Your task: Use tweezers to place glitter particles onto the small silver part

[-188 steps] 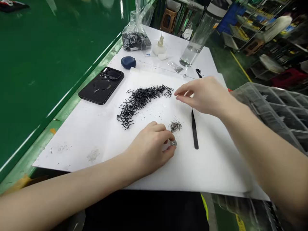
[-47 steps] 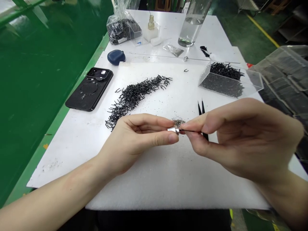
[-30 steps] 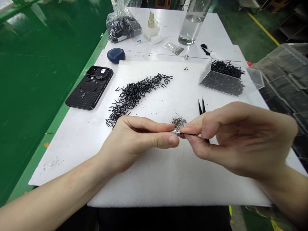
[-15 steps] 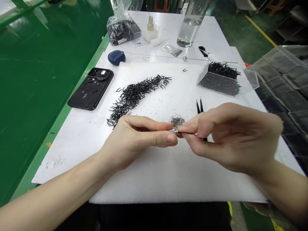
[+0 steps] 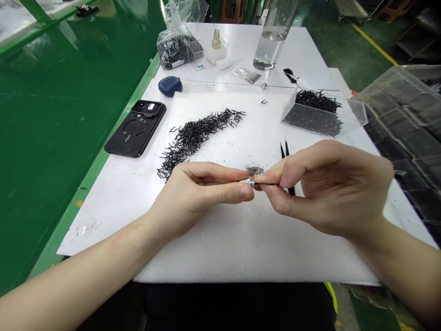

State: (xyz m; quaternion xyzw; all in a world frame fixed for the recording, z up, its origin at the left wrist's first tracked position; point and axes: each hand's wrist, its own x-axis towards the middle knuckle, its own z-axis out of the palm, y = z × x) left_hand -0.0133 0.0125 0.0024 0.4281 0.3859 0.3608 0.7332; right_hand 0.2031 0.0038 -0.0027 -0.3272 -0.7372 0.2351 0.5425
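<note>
Across the middle of the view, a white rectangular worktable (image 5: 113, 188) is carrying a white foam sheet (image 5: 223, 257). Off the right edge, a clear plastic compartment box (image 5: 392, 108) is sitting. At the far end, a tall clear cylinder (image 5: 270, 50) is holding water, and a clear plastic bag of black bits (image 5: 177, 50) is slumping on the left. Over the sheet, the left hand (image 5: 196, 191) and right hand (image 5: 327, 193) are facing each other, both pinching thumb to forefinger. Near the left edge, a black textured phone (image 5: 136, 129) is lying flat. Beyond the right hand, a clear acrylic tray (image 5: 354, 115) is holding black pieces. Beyond the left hand, a heap of thin black forked pieces (image 5: 195, 133) is curving over the sheet. Black pointed tweezers (image 5: 291, 190) are lying partly behind the right hand. Just beyond the fingertips, a pile of tiny metallic specks (image 5: 255, 170) is spreading. Left hand is gripping a small silver metal part (image 5: 246, 182); right is gripping a thin black strip (image 5: 266, 184), which is meeting the part's right end. Can't tell if it's going inside.
</note>
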